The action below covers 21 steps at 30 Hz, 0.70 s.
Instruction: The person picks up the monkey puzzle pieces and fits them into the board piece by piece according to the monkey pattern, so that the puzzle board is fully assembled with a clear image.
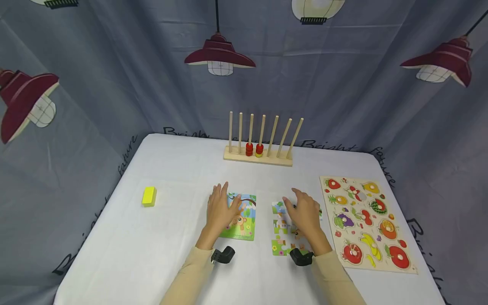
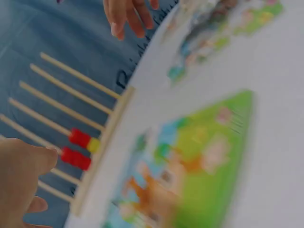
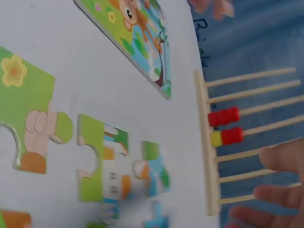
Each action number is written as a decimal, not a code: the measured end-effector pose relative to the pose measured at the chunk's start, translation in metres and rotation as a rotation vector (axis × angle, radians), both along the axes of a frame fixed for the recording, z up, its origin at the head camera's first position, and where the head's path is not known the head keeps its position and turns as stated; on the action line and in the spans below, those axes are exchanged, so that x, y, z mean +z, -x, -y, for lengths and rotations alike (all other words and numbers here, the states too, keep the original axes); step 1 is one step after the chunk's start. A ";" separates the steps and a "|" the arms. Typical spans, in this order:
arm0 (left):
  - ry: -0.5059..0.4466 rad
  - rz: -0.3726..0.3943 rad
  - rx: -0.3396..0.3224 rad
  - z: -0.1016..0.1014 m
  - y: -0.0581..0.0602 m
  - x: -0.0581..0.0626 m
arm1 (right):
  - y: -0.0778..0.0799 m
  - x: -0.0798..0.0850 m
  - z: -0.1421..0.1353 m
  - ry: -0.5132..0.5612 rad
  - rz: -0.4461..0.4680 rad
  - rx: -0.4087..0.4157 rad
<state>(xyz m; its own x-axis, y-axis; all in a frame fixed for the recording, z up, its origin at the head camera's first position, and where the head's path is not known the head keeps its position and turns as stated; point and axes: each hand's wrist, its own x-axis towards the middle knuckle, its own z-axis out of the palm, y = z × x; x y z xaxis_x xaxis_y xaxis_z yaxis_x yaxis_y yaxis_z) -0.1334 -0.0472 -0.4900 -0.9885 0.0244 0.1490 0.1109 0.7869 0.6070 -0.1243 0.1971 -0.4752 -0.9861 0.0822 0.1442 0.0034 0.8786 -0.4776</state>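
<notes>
My left hand [image 1: 220,214] hovers beside and partly over a picture board [image 1: 248,224] with a cartoon monkey on a green ground, its fingers spread and holding nothing. The board lies flat, with its left part behind that hand. Over a group of loose jigsaw pieces [image 1: 279,248] hangs my right hand [image 1: 306,214], thumb and fingers apart and nothing between them. The right wrist view shows one green piece with a yellow flower [image 3: 28,90] and several others spaced apart from it. Some pieces are hidden under the right hand and wrist in the head view.
A wooden peg rack [image 1: 259,159] with red and yellow beads on two pegs stands at the back of the white table [image 1: 171,262]. To the left lies a yellow block [image 1: 149,196]. A wooden fruit puzzle board [image 1: 362,216] lies at the right.
</notes>
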 end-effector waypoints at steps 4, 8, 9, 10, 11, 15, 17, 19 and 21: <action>-0.075 0.080 0.060 0.015 -0.017 -0.023 | 0.007 -0.015 -0.005 0.230 0.102 0.020; -0.079 0.101 0.132 0.033 -0.034 -0.047 | 0.015 -0.029 -0.008 0.371 0.164 0.017; -0.076 0.097 0.133 0.037 -0.038 -0.052 | 0.017 -0.032 -0.009 0.386 0.169 0.012; -0.074 0.093 0.132 0.040 -0.041 -0.056 | 0.018 -0.034 -0.009 0.396 0.172 0.008; -0.065 0.089 0.126 0.043 -0.044 -0.060 | 0.019 -0.036 -0.009 0.405 0.176 0.005; -0.028 0.082 0.095 0.049 -0.050 -0.070 | 0.023 -0.038 -0.009 0.423 0.211 -0.001; -0.013 0.076 0.082 0.050 -0.051 -0.072 | 0.024 -0.038 -0.009 0.419 0.238 -0.005; 0.001 0.073 0.072 0.050 -0.052 -0.073 | 0.025 -0.038 -0.010 0.404 0.269 -0.014; 0.010 0.073 0.064 0.050 -0.052 -0.073 | 0.026 -0.038 -0.011 0.381 0.304 -0.015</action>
